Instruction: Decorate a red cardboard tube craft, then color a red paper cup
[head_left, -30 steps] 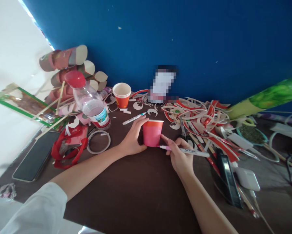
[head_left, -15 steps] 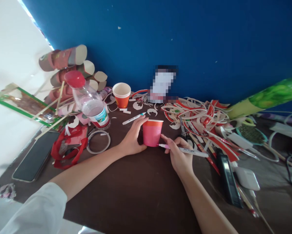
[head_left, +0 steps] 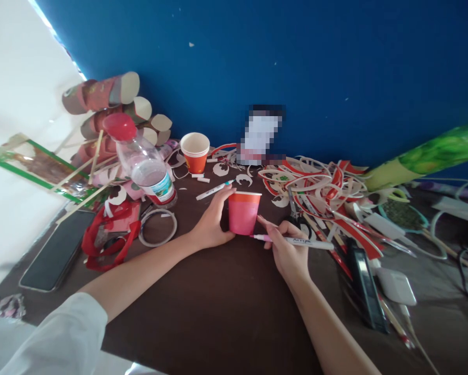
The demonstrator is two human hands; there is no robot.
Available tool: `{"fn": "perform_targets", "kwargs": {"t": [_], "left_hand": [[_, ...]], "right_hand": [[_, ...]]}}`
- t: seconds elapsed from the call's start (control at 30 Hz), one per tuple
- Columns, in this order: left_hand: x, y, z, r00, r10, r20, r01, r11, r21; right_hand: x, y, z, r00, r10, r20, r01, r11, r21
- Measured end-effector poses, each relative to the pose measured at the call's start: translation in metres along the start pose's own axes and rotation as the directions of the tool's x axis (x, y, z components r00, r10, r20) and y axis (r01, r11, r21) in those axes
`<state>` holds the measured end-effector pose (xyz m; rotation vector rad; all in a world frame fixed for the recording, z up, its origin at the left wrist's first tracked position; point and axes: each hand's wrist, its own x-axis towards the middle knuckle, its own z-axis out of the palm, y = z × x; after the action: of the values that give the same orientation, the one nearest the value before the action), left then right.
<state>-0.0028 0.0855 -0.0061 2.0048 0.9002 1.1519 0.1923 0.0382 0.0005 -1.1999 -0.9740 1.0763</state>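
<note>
On the far left of the dark bench (head_left: 218, 307) a phone (head_left: 56, 250) lies flat, with a red-capped bottle (head_left: 146, 166) leaning beyond it. At the middle, the left hand (head_left: 212, 224) wraps its grip around the pink paper cup (head_left: 242, 213), which stands upright on the bench. Just right, the right hand (head_left: 291, 250) pinches a white marker (head_left: 296, 241) whose pink tip touches the cup's base; cut paper strips (head_left: 320, 187) pile farther right.
</note>
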Motion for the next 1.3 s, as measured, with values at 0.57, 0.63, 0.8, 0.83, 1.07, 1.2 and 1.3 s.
{"fn": "perform_targets", "kwargs": {"t": [0.57, 0.63, 0.8, 0.83, 1.07, 1.2, 1.3], "left_hand": [[-0.001, 0.0006, -0.0008, 0.998, -0.064, 0.017, 0.064, 0.998, -0.009], [-0.0009, 0.0013, -0.001, 0.997, -0.079, 0.024, 0.079, 0.997, -0.01], [-0.0008, 0.0026, -0.0012, 0.993, -0.111, 0.03, 0.112, 0.994, -0.01], [-0.0007, 0.0027, -0.0011, 0.993, -0.111, 0.031, 0.111, 0.994, -0.01], [-0.0011, 0.0022, 0.0003, 0.993, -0.116, 0.014, 0.116, 0.993, -0.006], [-0.0012, 0.002, 0.0008, 0.993, -0.121, 0.007, 0.121, 0.993, -0.01], [-0.001, 0.002, 0.0008, 0.991, -0.131, 0.006, 0.131, 0.991, -0.018]], "right_hand": [[-0.0001, -0.0005, 0.0003, 1.0, -0.009, -0.014, 0.009, 1.0, -0.02], [-0.0004, -0.0007, 0.0007, 1.0, -0.017, -0.009, 0.016, 1.0, -0.021], [-0.0012, 0.0004, 0.0, 1.0, -0.011, 0.007, 0.011, 1.0, 0.003], [-0.0013, 0.0007, -0.0004, 1.0, -0.01, 0.005, 0.01, 1.0, -0.002], [-0.0008, -0.0021, 0.0019, 1.0, 0.006, 0.024, -0.007, 0.999, 0.036], [-0.0016, -0.0031, 0.0033, 1.0, -0.012, 0.022, 0.011, 1.0, 0.029], [-0.0022, -0.0028, 0.0028, 0.999, -0.009, 0.047, 0.008, 1.0, 0.008]]}}
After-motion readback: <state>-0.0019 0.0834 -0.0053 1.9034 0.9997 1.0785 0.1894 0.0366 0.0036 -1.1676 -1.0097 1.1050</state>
